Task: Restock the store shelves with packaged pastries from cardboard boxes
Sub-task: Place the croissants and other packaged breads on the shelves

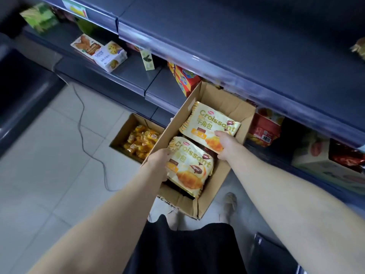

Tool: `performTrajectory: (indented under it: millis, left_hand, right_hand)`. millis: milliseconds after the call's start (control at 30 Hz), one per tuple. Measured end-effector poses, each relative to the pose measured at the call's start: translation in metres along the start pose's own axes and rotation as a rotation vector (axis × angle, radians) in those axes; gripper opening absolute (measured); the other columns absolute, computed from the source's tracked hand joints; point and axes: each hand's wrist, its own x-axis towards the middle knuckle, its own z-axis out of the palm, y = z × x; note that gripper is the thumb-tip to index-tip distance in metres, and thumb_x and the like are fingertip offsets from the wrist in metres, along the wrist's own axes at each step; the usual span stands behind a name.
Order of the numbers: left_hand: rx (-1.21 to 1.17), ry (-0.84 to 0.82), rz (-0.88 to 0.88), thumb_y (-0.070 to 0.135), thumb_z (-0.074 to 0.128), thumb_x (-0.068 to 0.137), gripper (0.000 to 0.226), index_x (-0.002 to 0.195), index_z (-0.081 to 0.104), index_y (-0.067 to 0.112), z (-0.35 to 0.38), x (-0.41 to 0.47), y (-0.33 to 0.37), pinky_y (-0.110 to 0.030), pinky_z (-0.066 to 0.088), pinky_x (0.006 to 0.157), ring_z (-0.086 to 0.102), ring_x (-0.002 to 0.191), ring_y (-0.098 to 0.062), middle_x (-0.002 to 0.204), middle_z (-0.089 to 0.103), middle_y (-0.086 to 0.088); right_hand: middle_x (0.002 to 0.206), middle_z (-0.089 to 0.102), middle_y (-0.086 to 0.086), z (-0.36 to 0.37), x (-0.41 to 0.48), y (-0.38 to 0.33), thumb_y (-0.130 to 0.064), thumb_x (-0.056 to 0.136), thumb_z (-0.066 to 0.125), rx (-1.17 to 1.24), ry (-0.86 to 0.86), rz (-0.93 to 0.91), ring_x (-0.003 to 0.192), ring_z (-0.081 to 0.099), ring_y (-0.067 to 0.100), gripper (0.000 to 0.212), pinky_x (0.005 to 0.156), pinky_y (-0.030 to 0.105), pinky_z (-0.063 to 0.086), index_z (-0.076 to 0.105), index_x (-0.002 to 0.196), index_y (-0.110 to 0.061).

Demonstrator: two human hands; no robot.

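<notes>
Clamps L fingers point(167, 153) round left edge of near croissant bag point(189, 167) of cream-and-yellow printed plastic; sets L hand point(158, 163) over left wall of open brown cardboard box point(177, 123). Pinches near right corner of far croissant bag point(209, 121), same print, w/ R fingers point(220, 134): thumb on top, rest under bag & hidden; R hand point(227, 145) inside box. Holds both bags flat, print up, one behind other in box, edges close – touching or not, can't tell. Dark packs point(208, 150) under near bag, too dim to read. Both forearms bare, reaching fwd & down. Far end of box at front of dark blue-grey metal shelves point(217, 36); what bears box not visible.

Left of box, on pale tiled floor point(39, 155): second cardboard box point(122, 133), open, w/ small gold-wrapped pastries point(138, 139) inside. Thin grey cable point(83, 123) across tiles, near that box. On shelves: red-and-yellow cartons point(185, 80) just behind main box's far left corner; white biscuit carton point(110, 56) touching orange-and-white carton point(86, 46) further left; green pack point(39, 18) top left, blurred; red packs point(264, 127) right of box, lower tier. Bottom of view: black garment point(187, 246), pale sandal point(230, 202) on floor by box's near end.
</notes>
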Motion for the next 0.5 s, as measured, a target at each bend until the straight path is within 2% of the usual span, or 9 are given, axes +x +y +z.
performTrajectory:
  millis: [67,100,133,200,267,400,433,500]
  left_hand:
    - [-0.001,0.046,-0.086,0.028,0.062,0.084,0.059,0.134,0.038,0.007,-0.001,0.007,0.002,-0.051,0.032,0.105,0.051,0.119,-0.035,0.114,0.059,-0.014]
    - [0.029,0.033,-0.115,0.030,0.064,0.084,0.066,0.138,0.034,0.008,0.000,0.007,0.003,-0.053,0.029,0.107,0.046,0.124,-0.036,0.129,0.053,-0.015]
    - [0.067,0.008,-0.121,0.031,0.066,0.084,0.069,0.140,0.033,0.007,0.002,0.006,0.005,-0.053,0.030,0.107,0.045,0.126,-0.035,0.135,0.049,-0.016]
    - [0.153,0.002,-0.094,0.032,0.073,0.079,0.068,0.132,0.043,0.004,0.006,0.003,0.007,-0.049,0.039,0.101,0.053,0.116,-0.033,0.127,0.056,-0.015]
    - [0.237,0.000,-0.076,0.027,0.079,0.073,0.065,0.125,0.050,0.003,0.007,0.003,0.009,-0.045,0.046,0.092,0.060,0.106,-0.031,0.117,0.063,-0.014]
    - [0.453,-0.043,-0.006,0.019,0.080,0.072,0.063,0.125,0.050,0.004,0.005,0.000,0.013,-0.050,0.048,0.095,0.058,0.113,-0.033,0.121,0.061,-0.014]
    - [0.503,-0.061,0.027,0.020,0.080,0.072,0.062,0.124,0.051,0.005,0.004,-0.003,0.014,-0.050,0.049,0.094,0.059,0.112,-0.032,0.119,0.062,-0.012]
    - [0.629,-0.074,0.125,0.023,0.080,0.072,0.058,0.122,0.054,0.007,0.004,-0.008,0.012,-0.046,0.050,0.094,0.060,0.110,-0.029,0.114,0.062,-0.008]
  right_hand:
    - [0.106,0.064,0.002,0.006,0.007,0.002,-0.042,0.087,0.061,-0.031,0.003,0.021,0.088,0.061,0.023,0.039,0.073,0.029,0.045,0.058,0.114,-0.014]
    - [0.107,0.065,0.002,0.007,0.013,0.004,-0.047,0.084,0.063,-0.059,0.023,0.034,0.091,0.062,0.024,0.043,0.077,0.031,0.046,0.059,0.113,-0.015]
    - [0.102,0.065,0.002,0.006,0.015,0.004,-0.049,0.083,0.064,-0.069,0.041,0.040,0.087,0.062,0.023,0.040,0.075,0.031,0.047,0.060,0.105,-0.016]
    - [0.098,0.063,0.002,0.003,0.015,0.002,-0.047,0.082,0.066,-0.063,0.065,0.048,0.083,0.060,0.021,0.034,0.067,0.031,0.046,0.058,0.097,-0.016]
    - [0.110,0.062,0.003,0.001,0.017,-0.001,-0.044,0.078,0.072,-0.059,0.085,0.048,0.095,0.060,0.023,0.045,0.075,0.036,0.048,0.057,0.111,-0.018]
    - [0.113,0.060,0.005,-0.001,0.033,0.006,-0.045,0.065,0.081,-0.083,0.049,-0.010,0.101,0.060,0.028,0.067,0.086,0.041,0.052,0.054,0.118,-0.014]
    - [0.111,0.061,0.005,-0.001,0.034,0.007,-0.045,0.062,0.082,-0.092,0.050,-0.028,0.099,0.061,0.028,0.070,0.084,0.040,0.053,0.054,0.118,-0.013]
    - [0.107,0.062,0.004,-0.001,0.024,0.004,-0.039,0.066,0.083,-0.083,0.078,-0.105,0.093,0.062,0.025,0.062,0.073,0.031,0.051,0.057,0.114,-0.010]
